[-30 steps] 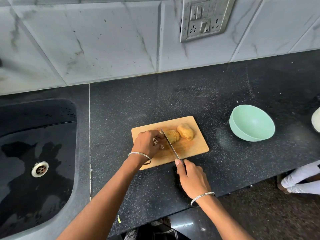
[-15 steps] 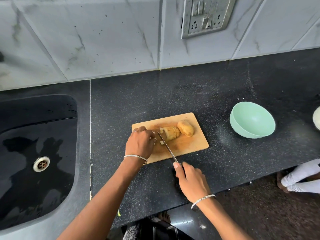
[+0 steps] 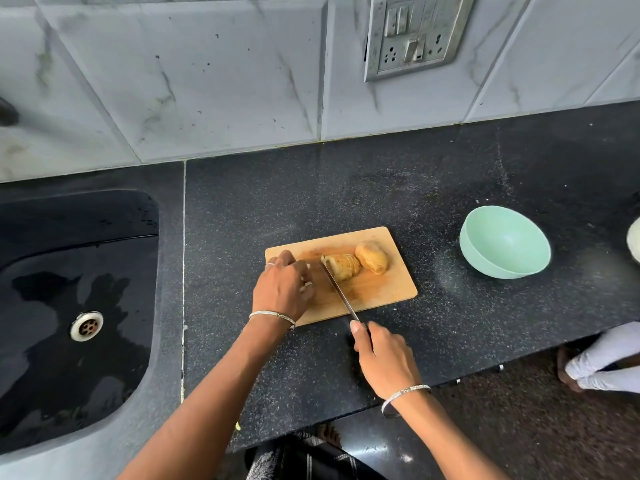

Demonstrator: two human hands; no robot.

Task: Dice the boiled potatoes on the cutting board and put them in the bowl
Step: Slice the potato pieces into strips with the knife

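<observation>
A wooden cutting board lies on the black counter. On it are a partly sliced potato and a whole potato touching it on the right. My right hand grips the handle of a knife, whose tip rests at the sliced potato's left end. My left hand sits over the board's left part, fingers curled round small pale potato pieces, mostly hidden under it. The mint green bowl stands to the right of the board, with nothing visible inside.
A black sink with wet patches and a drain lies to the left. A wall socket is on the tiles behind. A pale round object shows at the right edge. Another person's legs stand beyond the counter's front edge.
My left hand has drawn left, away from the sliced potato, taking cut pieces with it. The knife has shifted slightly left to the potato's cut end.
</observation>
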